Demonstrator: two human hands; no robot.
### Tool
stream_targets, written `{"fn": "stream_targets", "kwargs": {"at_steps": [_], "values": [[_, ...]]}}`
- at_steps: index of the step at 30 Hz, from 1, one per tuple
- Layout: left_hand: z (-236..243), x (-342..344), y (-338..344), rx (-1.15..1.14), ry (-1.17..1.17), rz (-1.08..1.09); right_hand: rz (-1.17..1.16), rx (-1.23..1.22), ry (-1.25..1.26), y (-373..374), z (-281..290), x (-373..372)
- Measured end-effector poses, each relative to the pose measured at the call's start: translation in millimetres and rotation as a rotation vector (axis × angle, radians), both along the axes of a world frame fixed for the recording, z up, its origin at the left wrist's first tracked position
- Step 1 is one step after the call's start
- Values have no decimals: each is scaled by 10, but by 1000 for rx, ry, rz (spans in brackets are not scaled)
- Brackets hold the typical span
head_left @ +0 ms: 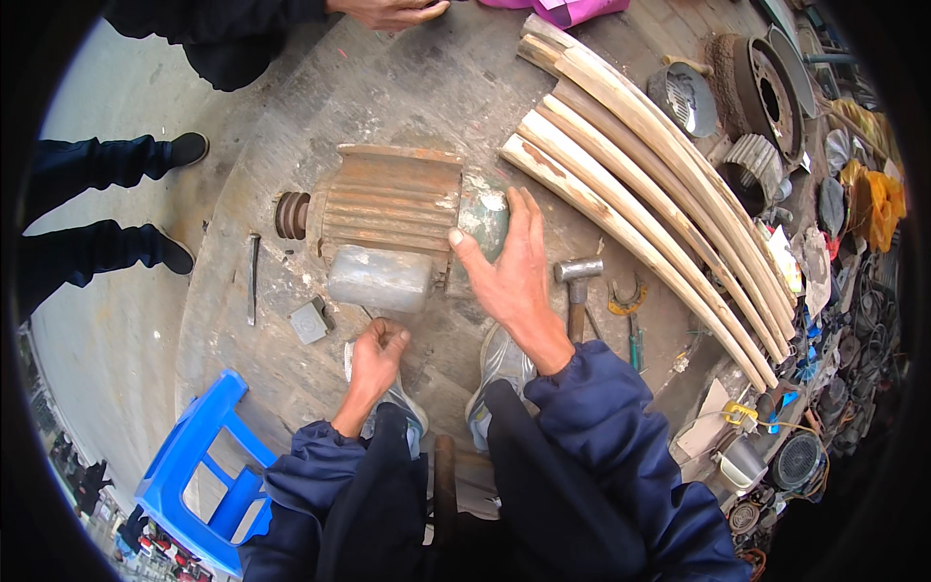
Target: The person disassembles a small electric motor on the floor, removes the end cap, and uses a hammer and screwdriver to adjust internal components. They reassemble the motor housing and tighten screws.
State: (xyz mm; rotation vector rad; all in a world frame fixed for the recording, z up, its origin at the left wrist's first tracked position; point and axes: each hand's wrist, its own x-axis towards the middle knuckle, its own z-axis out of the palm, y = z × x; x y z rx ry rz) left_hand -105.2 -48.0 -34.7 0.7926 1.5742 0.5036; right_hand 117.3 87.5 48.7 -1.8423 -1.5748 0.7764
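A rusty electric motor (388,204) with a ribbed housing lies on its side on the ground ahead of me. A grooved pulley (292,215) is at its left end, a worn green end cover (483,215) at its right. On its near side is a grey box-shaped cover (380,278). My right hand (509,272), fingers spread, rests on the green end cover. Just below the grey cover, my left hand (373,364) is closed in a pinch. A thin dark line shows by its fingertips; what it holds, if anything, I cannot make out.
A hammer (579,272), a green-handled screwdriver (635,344) and long wooden poles (640,184) lie to the right. At left are a metal bar (253,279), a grey block (310,321) and a blue stool (208,456). Another person's hand (393,12) shows at the top.
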Motion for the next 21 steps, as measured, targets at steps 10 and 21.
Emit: {"fn": "stream_targets", "kwargs": {"at_steps": [10,21], "values": [[1314,323,468,-295,-1025,140,345,105,304,-658,791,115],[1379,707,873,-92,-915,211,195,129,247,-540,872,231]]}}
